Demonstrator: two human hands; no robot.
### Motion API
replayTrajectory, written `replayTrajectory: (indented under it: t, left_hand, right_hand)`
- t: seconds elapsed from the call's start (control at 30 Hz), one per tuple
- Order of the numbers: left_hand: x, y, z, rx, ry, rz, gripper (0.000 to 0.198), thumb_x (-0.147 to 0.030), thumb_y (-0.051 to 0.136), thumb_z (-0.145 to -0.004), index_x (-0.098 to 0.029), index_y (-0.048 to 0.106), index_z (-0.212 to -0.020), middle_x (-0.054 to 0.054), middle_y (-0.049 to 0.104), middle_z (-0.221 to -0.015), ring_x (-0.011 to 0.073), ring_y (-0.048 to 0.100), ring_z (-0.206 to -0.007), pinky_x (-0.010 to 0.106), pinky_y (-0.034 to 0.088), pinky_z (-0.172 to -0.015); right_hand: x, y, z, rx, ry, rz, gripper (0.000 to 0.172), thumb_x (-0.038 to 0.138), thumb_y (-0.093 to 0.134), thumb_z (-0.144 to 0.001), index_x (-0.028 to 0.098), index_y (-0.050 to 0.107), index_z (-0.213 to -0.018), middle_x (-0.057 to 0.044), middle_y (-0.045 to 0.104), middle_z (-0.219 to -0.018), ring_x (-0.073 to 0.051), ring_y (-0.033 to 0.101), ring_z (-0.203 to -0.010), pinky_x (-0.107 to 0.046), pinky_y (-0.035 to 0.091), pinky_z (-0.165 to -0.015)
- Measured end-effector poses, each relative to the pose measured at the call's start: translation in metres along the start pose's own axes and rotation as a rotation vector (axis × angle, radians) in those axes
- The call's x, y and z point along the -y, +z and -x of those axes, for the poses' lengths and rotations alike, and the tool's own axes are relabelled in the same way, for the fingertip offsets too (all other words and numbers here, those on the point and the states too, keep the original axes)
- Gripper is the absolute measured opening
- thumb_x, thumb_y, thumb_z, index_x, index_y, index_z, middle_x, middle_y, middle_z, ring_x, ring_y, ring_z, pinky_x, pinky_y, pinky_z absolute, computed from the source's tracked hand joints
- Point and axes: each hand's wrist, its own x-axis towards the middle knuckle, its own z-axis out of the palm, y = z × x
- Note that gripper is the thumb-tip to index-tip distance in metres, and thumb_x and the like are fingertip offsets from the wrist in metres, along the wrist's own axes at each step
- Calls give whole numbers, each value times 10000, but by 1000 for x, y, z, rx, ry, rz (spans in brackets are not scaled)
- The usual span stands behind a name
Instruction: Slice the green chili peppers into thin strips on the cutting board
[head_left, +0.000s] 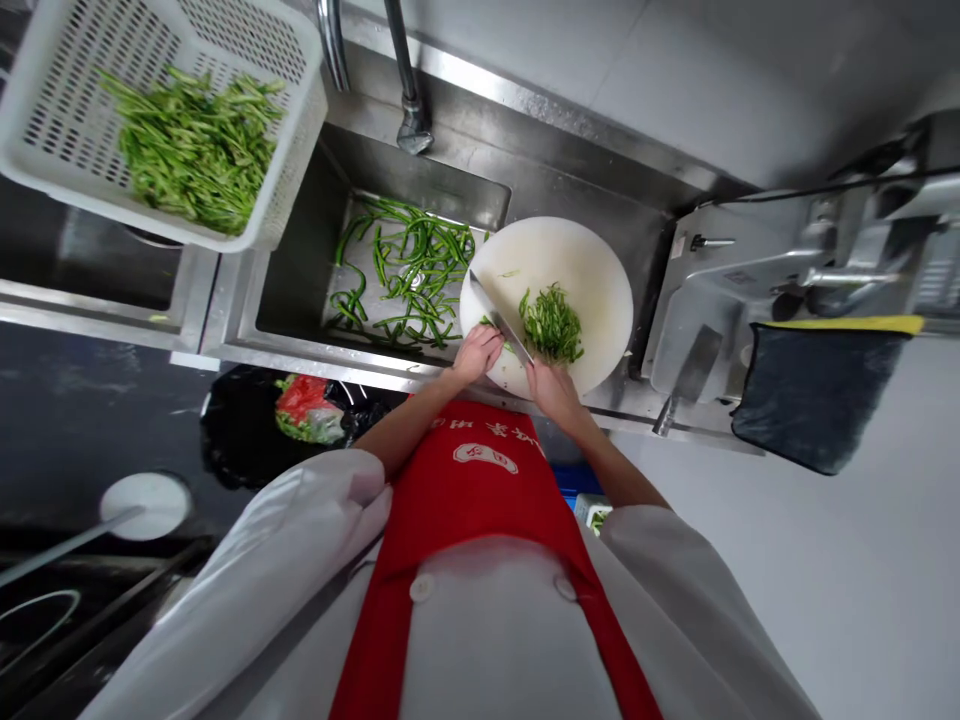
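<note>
My right hand (553, 388) is closed round the handle of a kitchen knife (501, 318), its blade slanting across a round white cutting board (600, 270). On the near left edge of the board, my left hand (480, 352) has its fingers curled down over green peppers, mostly hidden, with bits of green showing beside the blade. A heap of sliced green pepper (551, 325) lies to the right of the knife. Long whole green peppers (427, 250) are spread in the steel sink (300, 270) left of the board.
A white perforated basket (296, 150) of cut green peppers stands at upper left. A faucet (412, 125) overhangs the sink. Right of the board are a cleaver (697, 365) and a hanging dark cloth (821, 395). A black-lined bin (232, 430) sits below the counter edge.
</note>
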Motion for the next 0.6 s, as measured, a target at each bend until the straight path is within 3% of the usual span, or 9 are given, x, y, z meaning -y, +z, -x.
replayTrajectory:
  t: [0.3,0.6]
  left_hand:
    - [3,8,4,-32,-9,3,315,-283,382,-1017,-176,674,-1069,129,640,-1079,244,555,-1038,455,488,-947]
    - [20,-13,-2,-18,-27,14,321,-299,383,-1031,-173,676,-1074,125,633,-1103,244,545,-1092,447,487,-980]
  right_hand:
    - [6,-5,-8,-25,-36,-22,423,329,294,-1077,103,632,-1192,-183,726,-1059,-258,683,-982,-301,462,-847]
    - [-2,-9,-27,-37,-27,-31,393,350,309,-1076,136,620,-1186,-161,733,-1065,-258,687,-1006,-291,447,-846]
